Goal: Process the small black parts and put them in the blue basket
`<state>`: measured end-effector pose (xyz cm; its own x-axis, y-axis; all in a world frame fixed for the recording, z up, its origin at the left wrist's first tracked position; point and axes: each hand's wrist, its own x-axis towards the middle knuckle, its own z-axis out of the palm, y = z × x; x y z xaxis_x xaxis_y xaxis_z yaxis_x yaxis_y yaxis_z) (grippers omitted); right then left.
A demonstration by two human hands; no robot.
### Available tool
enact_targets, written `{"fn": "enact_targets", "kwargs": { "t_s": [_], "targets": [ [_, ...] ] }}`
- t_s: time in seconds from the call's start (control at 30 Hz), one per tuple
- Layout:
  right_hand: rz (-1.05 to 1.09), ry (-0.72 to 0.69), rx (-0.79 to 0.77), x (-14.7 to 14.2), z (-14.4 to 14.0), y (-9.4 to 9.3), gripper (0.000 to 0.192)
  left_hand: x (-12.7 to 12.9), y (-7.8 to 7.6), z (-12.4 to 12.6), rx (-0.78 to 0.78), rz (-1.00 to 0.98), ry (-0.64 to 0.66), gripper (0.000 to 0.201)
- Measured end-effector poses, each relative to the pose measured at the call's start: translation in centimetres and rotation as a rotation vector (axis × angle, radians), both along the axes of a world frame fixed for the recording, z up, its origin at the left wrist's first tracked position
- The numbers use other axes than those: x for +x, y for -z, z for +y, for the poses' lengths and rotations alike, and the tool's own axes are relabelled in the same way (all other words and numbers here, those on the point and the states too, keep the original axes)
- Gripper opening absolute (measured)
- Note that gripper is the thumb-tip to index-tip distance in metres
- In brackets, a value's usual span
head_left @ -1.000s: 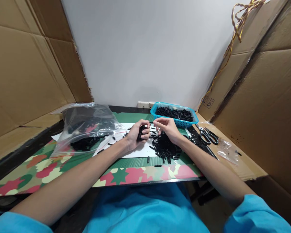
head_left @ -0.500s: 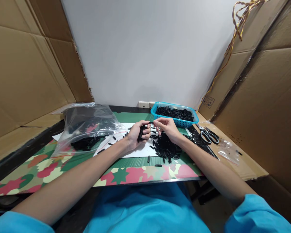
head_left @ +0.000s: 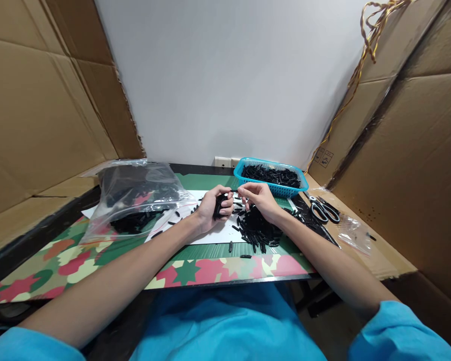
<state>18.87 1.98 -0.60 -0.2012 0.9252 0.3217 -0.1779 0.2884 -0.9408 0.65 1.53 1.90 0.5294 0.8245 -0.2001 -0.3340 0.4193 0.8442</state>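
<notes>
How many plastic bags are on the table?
2. A big bag with black pieces lies left of the left hand; a small bag lies far right, beyond the scissors.

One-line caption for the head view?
Left hand clutches black pieces, right hand pinches one above the loose pile, blue basket behind.

Plain white wall [head_left: 233,75] far. Brown cardboard panels [head_left: 41,100] left and right enclosing bench [head_left: 195,273] with camouflage-pattern cover. Wall socket [head_left: 223,161] low on wall. Yellow cord [head_left: 364,50] hanging at right. Even light.
</notes>
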Motion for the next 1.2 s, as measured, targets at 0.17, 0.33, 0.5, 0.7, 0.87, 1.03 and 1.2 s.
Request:
{"fn": "enact_targets", "kwargs": {
  "t_s": [0.17, 0.33, 0.5, 0.7, 0.87, 1.03, 1.2],
  "targets": [
    [-0.007, -0.001, -0.004, 0.0, 0.0, 0.0, 0.043, 0.0, -0.1, -0.1, 0.0, 0.001, -0.003, 0.027],
    [-0.026, 0.0, 0.005, 0.0, 0.0, 0.1, 0.044, 0.0, -0.1, -0.1, -0.001, 0.003, 0.0, 0.026],
    [-0.078, 0.002, 0.035, 0.1, 0.1, 0.2, 0.045, 0.0, 0.0, 0.0, -0.003, 0.003, 0.001, 0.026],
    [-0.223, 0.071, 0.147, 0.1, 0.4, 0.5, 0.05, 0.0, 0.2, 0.1, -0.005, 0.021, 0.002, 0.026],
    [-0.42, 0.287, 0.345, 1.2, 0.2, -0.1, 0.043, 0.0, 0.5, 0.3, -0.008, 0.042, 0.006, 0.021],
    [-0.567, 0.656, 0.506, 4.6, 1.8, -1.7, 0.027, -0.1, 1.1, 0.4, -0.008, 0.045, 0.015, 0.021],
    [-0.66, 0.735, 0.508, 5.8, 3.5, -1.5, 0.017, 0.0, 1.3, 0.3, -0.009, 0.073, 0.008, 0.025]
  ]
}}
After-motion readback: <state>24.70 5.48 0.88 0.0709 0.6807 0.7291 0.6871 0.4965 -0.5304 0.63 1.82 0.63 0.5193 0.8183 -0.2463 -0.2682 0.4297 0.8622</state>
